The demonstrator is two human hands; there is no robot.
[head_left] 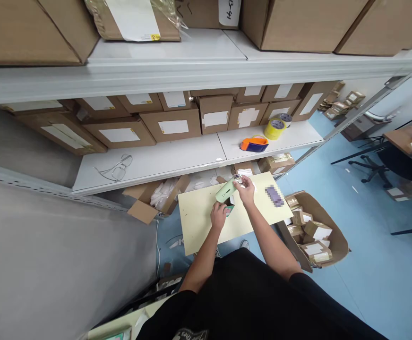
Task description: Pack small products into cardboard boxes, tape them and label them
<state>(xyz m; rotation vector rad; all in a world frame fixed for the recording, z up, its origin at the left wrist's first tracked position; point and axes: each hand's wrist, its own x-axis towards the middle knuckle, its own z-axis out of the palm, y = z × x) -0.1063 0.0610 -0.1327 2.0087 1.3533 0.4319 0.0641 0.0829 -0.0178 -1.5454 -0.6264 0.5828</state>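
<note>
My right hand [245, 191] is closed around the metallic-looking end of a pale green cylindrical device [225, 191], which has a small dark slot or window on its side. The device is tilted above a pale yellow board-like tabletop [195, 222]. Just below it, my left hand [218, 215] grips a small box [230, 208] with a dark opening and a green side. The device's lower end is close to my left fingers; whether they touch it I cannot tell. To the right on the tabletop lies a purple item [274, 196], blurred out by pixelation.
A shelf [163, 158] ahead holds labelled cartons [179, 125], eyeglasses [118, 169], an orange-and-blue tape dispenser [254, 144] and yellow tape rolls [274, 129]. A large carton of small parcels [340, 236] stands at right. An open carton [145, 205] with white packing sits left.
</note>
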